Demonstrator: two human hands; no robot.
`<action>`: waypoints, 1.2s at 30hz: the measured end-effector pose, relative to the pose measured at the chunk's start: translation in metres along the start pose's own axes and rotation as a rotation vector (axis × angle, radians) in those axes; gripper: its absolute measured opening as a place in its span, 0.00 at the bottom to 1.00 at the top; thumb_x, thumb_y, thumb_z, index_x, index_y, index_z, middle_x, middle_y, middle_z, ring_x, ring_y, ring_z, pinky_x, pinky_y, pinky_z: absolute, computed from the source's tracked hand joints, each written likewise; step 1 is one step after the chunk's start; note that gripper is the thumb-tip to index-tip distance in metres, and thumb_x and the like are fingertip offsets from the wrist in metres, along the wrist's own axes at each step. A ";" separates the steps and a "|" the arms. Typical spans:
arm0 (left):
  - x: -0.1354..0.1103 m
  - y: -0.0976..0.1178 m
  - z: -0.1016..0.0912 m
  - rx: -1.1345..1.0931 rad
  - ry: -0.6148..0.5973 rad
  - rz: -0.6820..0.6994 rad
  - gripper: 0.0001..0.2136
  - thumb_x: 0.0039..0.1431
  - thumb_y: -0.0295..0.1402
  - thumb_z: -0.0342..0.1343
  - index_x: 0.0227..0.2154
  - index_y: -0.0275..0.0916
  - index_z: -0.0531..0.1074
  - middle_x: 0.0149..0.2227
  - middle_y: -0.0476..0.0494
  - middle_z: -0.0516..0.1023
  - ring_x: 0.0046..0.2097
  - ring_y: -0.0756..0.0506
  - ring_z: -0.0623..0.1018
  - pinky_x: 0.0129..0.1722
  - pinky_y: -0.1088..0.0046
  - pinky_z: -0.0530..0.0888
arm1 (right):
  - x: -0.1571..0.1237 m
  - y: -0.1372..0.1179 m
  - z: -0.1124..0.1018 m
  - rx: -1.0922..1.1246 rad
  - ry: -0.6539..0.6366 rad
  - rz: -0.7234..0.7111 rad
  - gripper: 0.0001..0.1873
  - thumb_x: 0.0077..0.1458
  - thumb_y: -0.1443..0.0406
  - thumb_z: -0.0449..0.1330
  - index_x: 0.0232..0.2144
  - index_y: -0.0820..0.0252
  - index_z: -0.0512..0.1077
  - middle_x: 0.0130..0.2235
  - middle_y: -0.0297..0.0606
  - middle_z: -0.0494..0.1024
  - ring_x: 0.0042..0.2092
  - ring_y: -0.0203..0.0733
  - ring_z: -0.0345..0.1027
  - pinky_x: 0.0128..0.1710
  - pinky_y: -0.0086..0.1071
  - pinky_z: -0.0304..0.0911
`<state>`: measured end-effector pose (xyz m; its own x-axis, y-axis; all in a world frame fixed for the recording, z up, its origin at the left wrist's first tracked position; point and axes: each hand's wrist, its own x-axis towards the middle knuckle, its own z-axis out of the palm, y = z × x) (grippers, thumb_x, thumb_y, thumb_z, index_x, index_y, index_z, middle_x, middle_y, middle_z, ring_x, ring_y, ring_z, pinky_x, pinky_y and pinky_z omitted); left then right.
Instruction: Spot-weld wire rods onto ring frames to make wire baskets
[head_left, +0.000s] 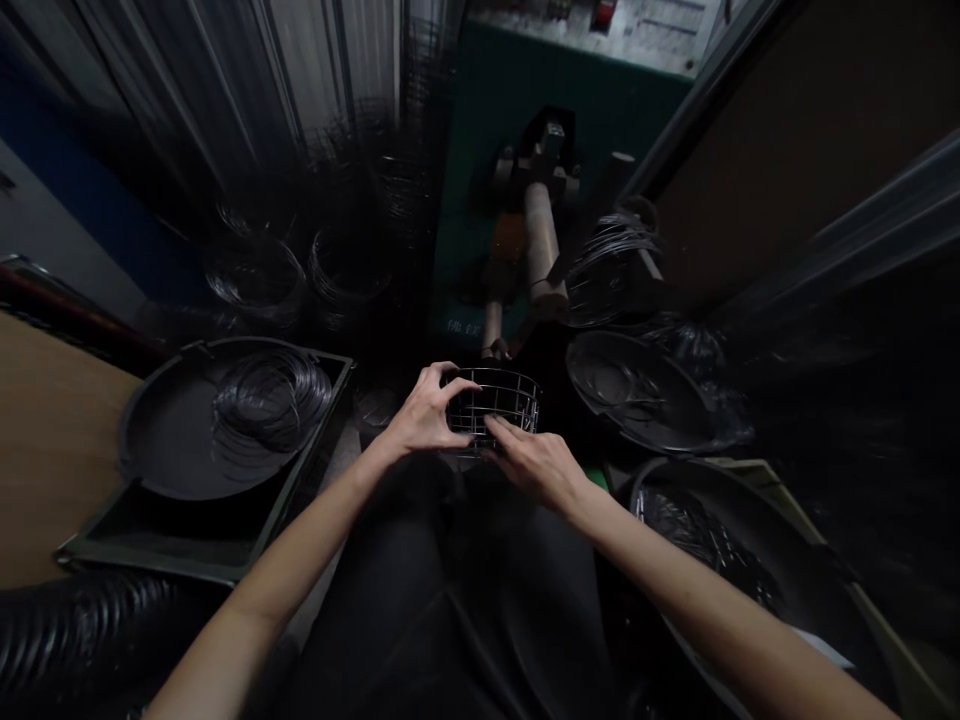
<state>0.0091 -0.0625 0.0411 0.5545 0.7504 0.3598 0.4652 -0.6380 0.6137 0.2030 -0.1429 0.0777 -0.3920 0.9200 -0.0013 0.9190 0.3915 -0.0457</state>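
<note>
The basket (501,410), at mid-frame, already has its round, gridded shape; whether any work on it is left, I can't tell. The left hand (429,412) grips its left side; the right hand (541,466) touches the near side, its grip unclear. A wire coil (274,400) lies in the left pan (172,440).
</note>
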 end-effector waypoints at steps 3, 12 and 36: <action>0.009 0.002 0.006 -0.005 -0.014 0.000 0.31 0.37 0.35 0.67 0.49 0.46 0.68 0.53 0.39 0.57 0.53 0.35 0.64 0.53 0.52 0.68 | -0.005 0.011 0.006 -0.054 0.038 -0.007 0.22 0.60 0.68 0.49 0.57 0.60 0.65 0.54 0.47 0.70 0.37 0.45 0.76 0.28 0.32 0.69; 0.034 0.000 0.004 -0.021 -0.023 0.015 0.29 0.37 0.36 0.67 0.47 0.42 0.69 0.52 0.38 0.57 0.53 0.36 0.65 0.54 0.54 0.68 | 0.008 0.034 0.003 -0.084 0.149 -0.044 0.19 0.62 0.66 0.49 0.54 0.58 0.68 0.52 0.41 0.73 0.37 0.42 0.76 0.26 0.29 0.65; 0.075 -0.018 -0.003 -0.094 -0.053 -0.043 0.30 0.36 0.36 0.68 0.47 0.42 0.69 0.46 0.42 0.61 0.51 0.37 0.68 0.55 0.56 0.68 | 0.023 0.052 0.005 0.054 0.429 0.197 0.11 0.62 0.62 0.52 0.38 0.57 0.74 0.42 0.40 0.75 0.35 0.36 0.70 0.28 0.26 0.59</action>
<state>0.0400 0.0060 0.0587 0.5721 0.7652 0.2953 0.4239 -0.5841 0.6922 0.2413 -0.1015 0.0699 -0.1477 0.9060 0.3968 0.9661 0.2180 -0.1381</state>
